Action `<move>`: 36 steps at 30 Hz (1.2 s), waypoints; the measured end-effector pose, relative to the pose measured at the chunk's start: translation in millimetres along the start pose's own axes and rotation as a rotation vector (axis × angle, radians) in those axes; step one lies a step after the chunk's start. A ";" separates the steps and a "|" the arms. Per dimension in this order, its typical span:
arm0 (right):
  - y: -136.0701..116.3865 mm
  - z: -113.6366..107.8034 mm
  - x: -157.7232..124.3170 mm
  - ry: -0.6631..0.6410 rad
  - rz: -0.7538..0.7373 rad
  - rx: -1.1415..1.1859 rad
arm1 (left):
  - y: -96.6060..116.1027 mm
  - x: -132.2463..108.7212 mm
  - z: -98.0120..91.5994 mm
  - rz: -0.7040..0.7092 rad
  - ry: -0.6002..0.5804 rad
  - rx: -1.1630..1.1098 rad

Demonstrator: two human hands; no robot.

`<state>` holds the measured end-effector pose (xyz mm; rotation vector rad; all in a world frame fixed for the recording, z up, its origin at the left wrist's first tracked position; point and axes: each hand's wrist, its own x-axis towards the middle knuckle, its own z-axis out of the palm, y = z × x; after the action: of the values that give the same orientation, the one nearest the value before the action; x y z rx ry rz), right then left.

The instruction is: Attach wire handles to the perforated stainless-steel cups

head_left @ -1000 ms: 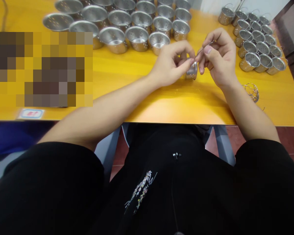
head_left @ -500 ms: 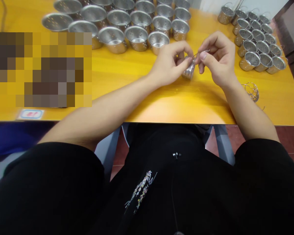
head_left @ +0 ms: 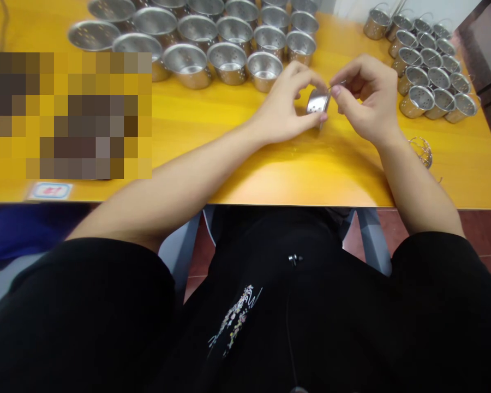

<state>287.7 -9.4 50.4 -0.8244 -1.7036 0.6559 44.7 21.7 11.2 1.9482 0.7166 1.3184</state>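
Observation:
My left hand point(head_left: 288, 106) grips a small perforated metal cup point(head_left: 317, 102) between thumb and fingers, above the yellow table. The cup is tilted on its side, its rim toward the right. My right hand point(head_left: 366, 98) pinches a thin wire point(head_left: 339, 84) at the cup's rim with thumb and forefinger. Whether the wire passes through a hole there is too small to tell. Right of my right forearm lies a small heap of bent wires point(head_left: 422, 152).
Rows of perforated metal cups point(head_left: 228, 64) without visible handles stand at the back. Cups with wire handles point(head_left: 418, 102) are grouped at the back right. A pixelated patch hides the left side, above a white label point(head_left: 51, 190) near the table's front edge.
The cup has turned, showing more of its shiny surface. My left fingers have spread around it, with the thumb lower. My right hand has shifted slightly right, still pinching the wire.

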 end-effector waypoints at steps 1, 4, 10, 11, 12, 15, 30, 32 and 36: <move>3.7 1.7 0.7 0.038 -0.031 0.009 | 1.0 0.0 0.2 -0.012 -0.015 -0.012; 15.7 5.7 3.9 0.102 -0.088 0.082 | 4.6 1.0 1.5 -0.041 -0.045 -0.046; 21.0 8.5 6.9 0.140 -0.096 0.066 | 5.2 3.2 2.0 -0.044 -0.064 -0.066; 18.3 8.8 6.5 0.164 -0.096 0.030 | 4.6 3.1 1.5 -0.038 -0.073 -0.065; 14.9 8.8 6.0 0.188 -0.096 0.009 | 4.5 2.8 0.8 -0.033 -0.083 -0.057; 3.0 6.7 4.4 0.175 -0.066 0.016 | 9.1 -0.3 -2.7 -0.032 -0.144 0.020; 4.7 2.8 5.3 0.084 0.163 -0.055 | -2.8 -7.8 -9.8 -0.034 -0.266 0.102; 3.3 1.5 5.7 0.046 0.206 -0.109 | -4.6 -8.4 -10.2 -0.050 -0.267 0.074; 7.5 -1.9 8.8 0.010 0.226 -0.185 | -8.9 -7.3 -9.7 -0.023 -0.237 0.055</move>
<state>289.5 2.2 50.2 -1.1614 -1.6936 0.6502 32.4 23.9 2.7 2.0898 0.6614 1.0411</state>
